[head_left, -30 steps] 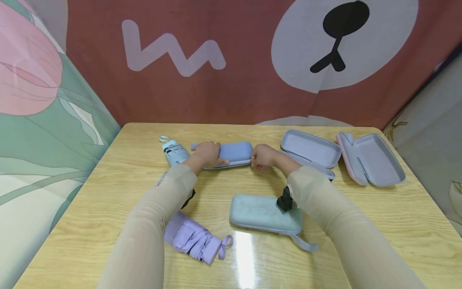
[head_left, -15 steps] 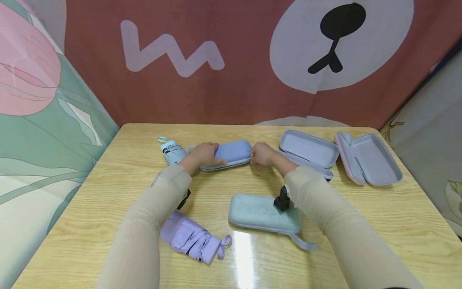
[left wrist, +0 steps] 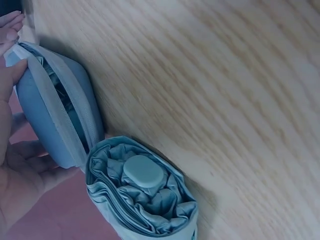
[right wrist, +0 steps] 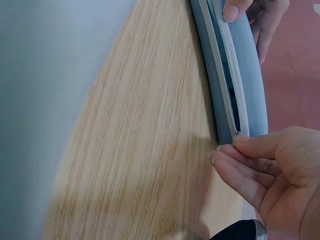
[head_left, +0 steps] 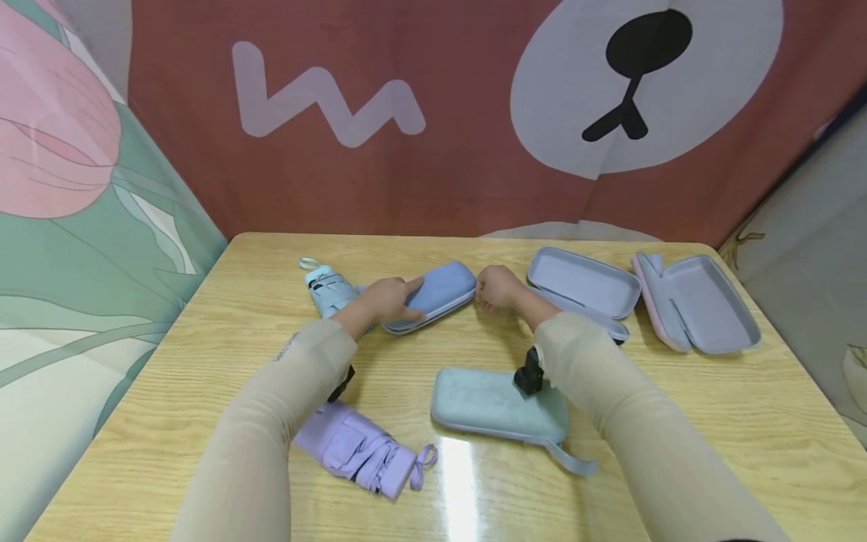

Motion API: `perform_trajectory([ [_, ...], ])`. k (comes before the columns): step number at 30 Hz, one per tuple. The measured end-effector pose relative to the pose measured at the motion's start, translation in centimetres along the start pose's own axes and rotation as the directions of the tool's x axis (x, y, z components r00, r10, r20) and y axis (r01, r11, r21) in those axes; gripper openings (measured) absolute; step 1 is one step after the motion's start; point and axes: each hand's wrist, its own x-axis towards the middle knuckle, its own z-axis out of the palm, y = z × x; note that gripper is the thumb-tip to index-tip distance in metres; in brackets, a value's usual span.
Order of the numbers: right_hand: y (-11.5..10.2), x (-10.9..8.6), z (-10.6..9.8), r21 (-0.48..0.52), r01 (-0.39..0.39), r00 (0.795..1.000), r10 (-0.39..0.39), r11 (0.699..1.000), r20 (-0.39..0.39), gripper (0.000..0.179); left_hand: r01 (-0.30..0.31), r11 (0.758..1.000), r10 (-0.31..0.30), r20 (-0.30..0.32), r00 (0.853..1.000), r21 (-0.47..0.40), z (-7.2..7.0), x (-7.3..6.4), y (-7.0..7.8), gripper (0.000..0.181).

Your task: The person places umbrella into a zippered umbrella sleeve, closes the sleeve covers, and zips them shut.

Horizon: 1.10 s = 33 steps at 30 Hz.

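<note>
A person in cream sleeves works at a light wood-grain table (head_left: 203, 391), left hand (head_left: 389, 299) grasping the left part of a blue, oblong, round-cornered zip case (head_left: 443, 290), thumb on the near edge and fingers over the far side. The right hand (head_left: 497, 287) pinches the pale zip (right wrist: 237, 75) between thumb and fingertips at the case's right end. The case lies aslant near the table's far edge, its zip side towards the wearer; the zip gapes, and something dark teal shows within, too dim to name. A folded light-blue fabric umbrella (head_left: 330, 292) lies just beside the left hand. Nearer the wearer are a folded lilac fabric umbrella (head_left: 359, 450) with a looped cord and a closed mint-green oblong case (head_left: 497, 403) with a grey strap, partly hidden by a black device (head_left: 530, 373) at the right wrist. At far right, an opened grey-lilac case (head_left: 584, 282) lies beside another opened grey case with a pink outer shell (head_left: 707, 301), before a brownish-red cloth backdrop (head_left: 339, 188) bearing a cartoon muzzle
</note>
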Motion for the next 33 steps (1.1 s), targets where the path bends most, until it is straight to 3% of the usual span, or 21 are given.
perform_trajectory([
  [9, 0.1, -0.1, 0.1, 0.011, 0.041, 0.999, -0.041, 0.999, 0.015, 0.021, 0.036, 0.998, -0.036, 0.001, 0.999, 0.045, 0.0, 0.2, 0.8, 0.077],
  [14, 0.0, -0.1, 0.1, 0.003, 0.057, 0.998, -0.057, 0.998, 0.002, 0.021, 0.088, 0.995, -0.086, -0.04, 0.995, 0.042, 0.2, 0.4, 2.1, 0.077],
  [21, -0.2, 0.1, 0.3, 0.05, 0.072, 0.997, -0.073, 0.996, 0.016, 0.017, 0.218, 0.975, -0.213, -0.119, 0.97, 0.038, 0.4, 0.7, 4.2, 0.071],
  [25, -0.2, 0.2, 0.4, 0.054, 0.07, 0.997, -0.071, 0.996, 0.02, 0.016, 0.274, 0.961, -0.268, -0.131, 0.955, 0.033, 0.6, 0.9, 5.1, 0.069],
  [29, -0.1, 0.2, 0.4, 0.069, 0.045, 0.999, -0.046, 0.997, 0.015, 0.014, 0.258, 0.964, -0.25, -0.105, 0.963, 0.068, 0.7, 0.8, 5.3, 0.077],
  [33, 0.0, 0.3, 0.4, 0.075, 0.023, 1.0, -0.024, 0.997, 0.011, 0.014, 0.204, 0.977, -0.201, -0.05, 0.978, 0.058, 0.7, 0.4, 5.0, 0.082],
])
